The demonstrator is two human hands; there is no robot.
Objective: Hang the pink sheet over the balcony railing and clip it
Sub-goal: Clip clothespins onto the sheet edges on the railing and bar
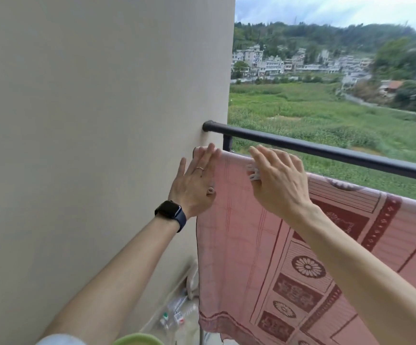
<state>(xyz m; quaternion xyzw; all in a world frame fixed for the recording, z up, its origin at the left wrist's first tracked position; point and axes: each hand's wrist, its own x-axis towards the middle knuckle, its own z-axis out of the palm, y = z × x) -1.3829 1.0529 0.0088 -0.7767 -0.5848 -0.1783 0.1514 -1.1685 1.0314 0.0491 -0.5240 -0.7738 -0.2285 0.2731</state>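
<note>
Nearest the camera, at 6 o'clock on the bottom edge, is a curved green rim (137, 339); what it belongs to cannot be told. A white sleeve (60, 341) lies just beside it at 7 o'clock.

Both forearms reach up from the bottom edge toward the centre of the view. The left hand (194, 180) is released, with its fingers straight and together. It is laid flat on the upper left corner of the pink sheet (251, 245), where the cloth meets the beige wall (102, 95). It wears a ring (200, 168), and a dark watch (171, 212) is on the wrist. A small pale loop shows at the hand's 4 o'clock edge and cannot be identified.

The right hand (279, 180) is just right of centre, with its fingers extended and relaxed. It is over the sheet's top edge. A white clip (253, 173) sits on that edge at the hand's 9 o'clock side, partly covered by it. Whether the thumb touches the clip cannot be told.

The pink sheet has dark red floral and border patterns. It hangs draped over a bar just below the dark railing (326, 149) and runs from the wall toward 3 o'clock.

At 6 o'clock, on the floor beside the sheet's left hem, lie clear bottles (174, 314). Beyond the railing, from 1 to 3 o'clock, are a green field (301, 108) and pale buildings (271, 63).
</note>
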